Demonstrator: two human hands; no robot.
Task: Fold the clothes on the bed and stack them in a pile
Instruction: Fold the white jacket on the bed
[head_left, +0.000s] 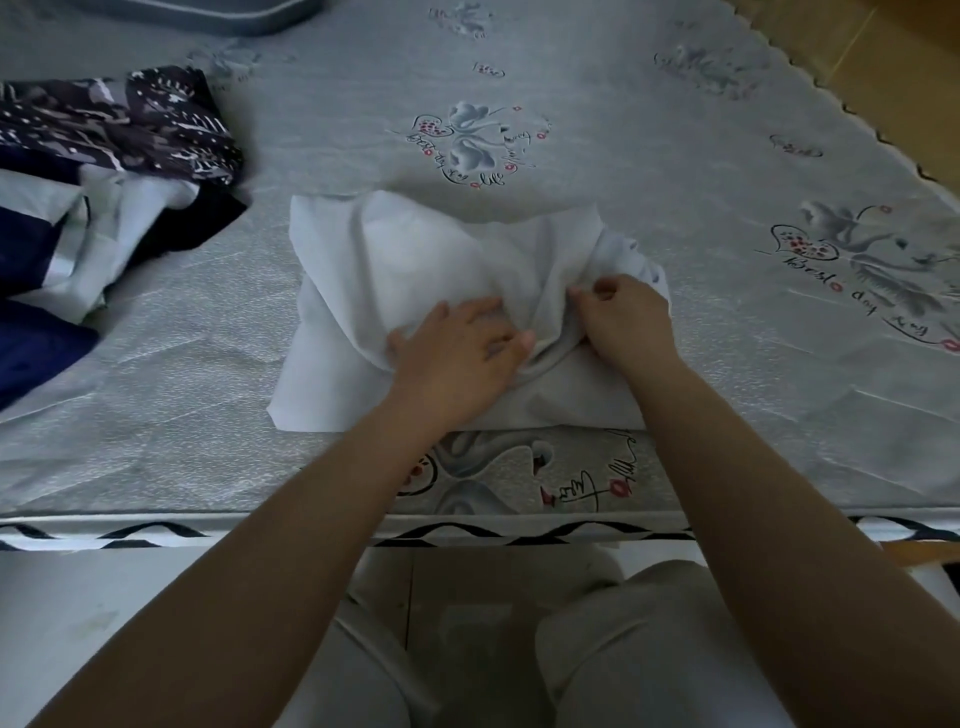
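A white garment (395, 270) lies partly folded near the front edge of the bed (675, 156), which has a grey floral cover. My left hand (462, 348) rests flat on the garment's middle, fingers spread and pressing the cloth down. Just to its right, my right hand (623, 322) pinches a raised fold of the same white cloth between thumb and fingers. A heap of other clothes (104, 171) sits at the left: a dark patterned piece on top, with pale blue and navy fabric beneath it.
The bed's front edge (208, 530) with a black zigzag trim runs across below my forearms. A grey pillow edge (249, 15) shows at the top left. Yellowish floor (883, 57) lies beyond the bed's right side. My knees are below.
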